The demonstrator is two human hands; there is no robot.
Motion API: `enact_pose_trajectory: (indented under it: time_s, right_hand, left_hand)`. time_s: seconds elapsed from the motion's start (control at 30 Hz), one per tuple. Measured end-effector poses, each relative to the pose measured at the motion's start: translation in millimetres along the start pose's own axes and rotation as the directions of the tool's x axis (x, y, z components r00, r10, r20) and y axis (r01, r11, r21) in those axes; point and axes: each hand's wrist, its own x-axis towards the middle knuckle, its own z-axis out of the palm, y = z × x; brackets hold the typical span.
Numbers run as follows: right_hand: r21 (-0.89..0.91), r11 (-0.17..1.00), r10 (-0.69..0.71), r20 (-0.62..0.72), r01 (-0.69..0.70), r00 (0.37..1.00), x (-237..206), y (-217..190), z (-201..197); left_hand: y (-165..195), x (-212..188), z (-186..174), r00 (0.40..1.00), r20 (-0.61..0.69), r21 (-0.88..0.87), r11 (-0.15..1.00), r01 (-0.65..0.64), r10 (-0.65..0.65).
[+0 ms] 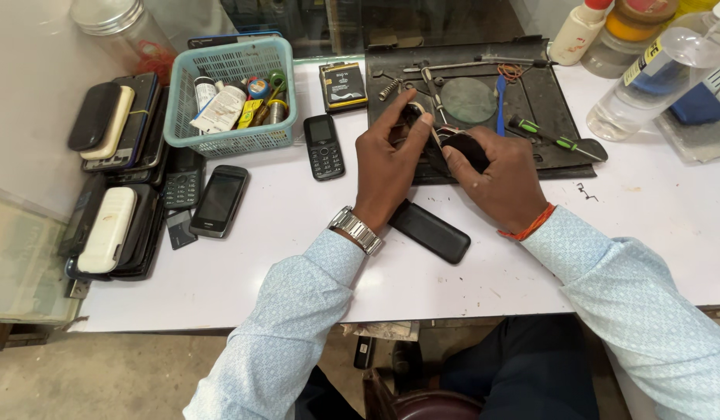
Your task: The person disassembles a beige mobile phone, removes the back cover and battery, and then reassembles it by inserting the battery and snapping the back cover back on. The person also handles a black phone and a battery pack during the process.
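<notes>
Black and small, the phone part point(461, 148) sits pinched between both hands over the dark work mat point(543, 97), at about twelve o'clock from the person's chest. A pale strip, perhaps a band or ribbon, runs across it between the fingertips; what it is exactly cannot be told. To do this well, in my judgement, the part wants holding low over the mat so anything that slips lands there, with the grip light enough not to bend the strip.

The left hand point(387, 155) comes in from seven o'clock, wrist bent upward, thumb and forefinger closed on the near end of the part. The right hand point(496, 175) comes in from four o'clock, fingers curled tight around the other end. A black phone back cover point(430, 231) lies on the white table point(259, 257) at six o'clock from the hands, just beside the left wrist. A green-handled screwdriver point(550, 138) rests on the mat at two o'clock.
</notes>
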Motion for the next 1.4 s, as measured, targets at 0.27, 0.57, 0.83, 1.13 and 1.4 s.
enact_pose_trajectory:
  time_s: [0.27,0.57,0.83,1.13,1.4]
  right_hand:
    - [0.032,0.999,0.030,-0.030,-0.029,0.999,3,-5,-4]
    - [0.059,0.998,0.033,-0.038,-0.030,0.999,3,-5,-6]
    - [0.066,0.998,-0.005,-0.030,0.007,1.000,4,-3,-8]
    - [0.088,0.996,-0.018,-0.029,0.021,0.999,3,-6,-4]
    - [0.138,0.988,0.074,0.013,-0.075,0.997,7,-2,-5]
  left_hand:
    - [2,0,-2,0.995,0.084,-0.032,0.998,-0.058,0.060]
    - [3,0,-5,0.966,0.256,-0.036,0.999,-0.017,0.025]
    - [4,1,-2,0.962,0.272,-0.037,0.999,0.007,0.003]
    - [12,-3,0,0.966,0.258,-0.083,0.996,0.014,0.008]
    - [11,-1,-1,0.955,0.294,-0.070,0.996,0.053,-0.030]
